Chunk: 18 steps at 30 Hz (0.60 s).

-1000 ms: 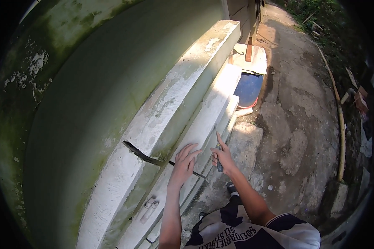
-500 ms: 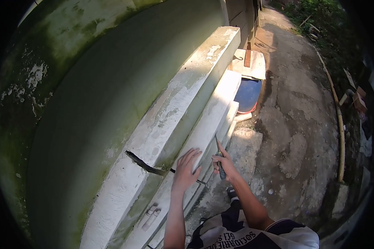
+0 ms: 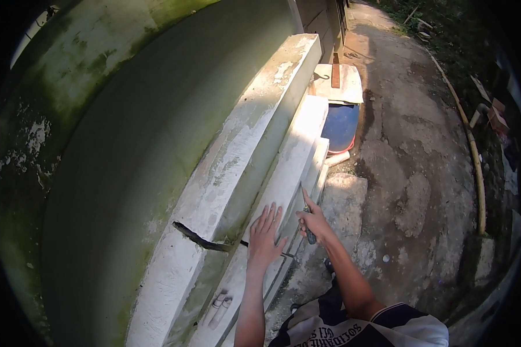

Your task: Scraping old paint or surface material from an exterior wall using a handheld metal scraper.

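Observation:
My left hand [image 3: 264, 238] lies flat with fingers spread on the white top of a long concrete ledge [image 3: 300, 130], just beyond a dark gap cut across it. To its right, my right hand [image 3: 314, 222] is closed round the dark handle of a slim tool [image 3: 311, 236]. The index finger stretches forward along it. The tool's thin pointed end, mostly hidden by the hand, reaches the ledge's right edge. Its exact kind cannot be made out. Nearer me, two small pale shapes [image 3: 220, 305] show on the ledge.
A higher concrete step [image 3: 228, 156], split by a dark crack [image 3: 200, 238], runs along the green wall [image 3: 127, 150]. Ahead stands a blue tub [image 3: 340, 126] under a pale cover [image 3: 346, 85]. A rough concrete path [image 3: 411, 168] lies right, bordered by a long pole [image 3: 474, 165].
My right index finger has stretched out along the tool, hiding more of its blade. My left hand stays on the ledge, fingers more spread. The whole view has shifted slightly.

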### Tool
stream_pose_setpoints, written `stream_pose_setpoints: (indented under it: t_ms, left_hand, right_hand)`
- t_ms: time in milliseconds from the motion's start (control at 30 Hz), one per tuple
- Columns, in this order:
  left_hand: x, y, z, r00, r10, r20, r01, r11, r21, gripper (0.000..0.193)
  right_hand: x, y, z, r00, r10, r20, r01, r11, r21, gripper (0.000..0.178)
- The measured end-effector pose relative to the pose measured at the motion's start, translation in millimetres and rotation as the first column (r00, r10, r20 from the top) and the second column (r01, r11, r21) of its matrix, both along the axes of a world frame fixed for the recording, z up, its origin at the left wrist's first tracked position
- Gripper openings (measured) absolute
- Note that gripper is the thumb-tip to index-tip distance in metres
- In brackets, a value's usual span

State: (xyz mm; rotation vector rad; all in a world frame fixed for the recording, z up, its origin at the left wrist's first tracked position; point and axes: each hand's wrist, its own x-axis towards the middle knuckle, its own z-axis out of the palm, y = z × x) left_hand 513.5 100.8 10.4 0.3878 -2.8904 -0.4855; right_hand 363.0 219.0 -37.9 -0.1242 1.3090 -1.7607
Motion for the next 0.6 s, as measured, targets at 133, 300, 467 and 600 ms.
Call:
stream_pose_setpoints:
  t_ms: [133, 300, 467, 600]
  left_hand:
    - [1.6, -3.2, -2.3, 1.000, -0.005, -0.011, 0.004, 1.000, -0.009, 0.090]
    - [3.0, -8.7, -5.7, 1.000, -0.006, -0.014, 0.006, 1.000, 0.001, 0.087]
    - [3.5, -6.6, -1.0, 0.999, -0.011, -0.045, 0.014, 0.998, 0.054, 0.090]
    - [4.0, -6.8, -1.6, 0.999, -0.004, -0.048, 0.007, 0.998, 0.062, 0.093]
  right_hand:
    - [3.6, -3.0, -6.3, 0.997, -0.007, -0.079, 0.010, 0.999, 0.035, 0.089]
    - [2.5, 5.4, -23.4, 0.998, -0.036, 0.052, 0.042, 0.992, -0.121, 0.082]
    - [-1.5, 21.1, -73.0, 0.962, -0.048, 0.268, 0.074, 0.993, -0.088, 0.073]
    - [4.0, 38.0, -109.4, 0.934, -0.058, 0.353, 0.090, 0.993, -0.074, 0.065]
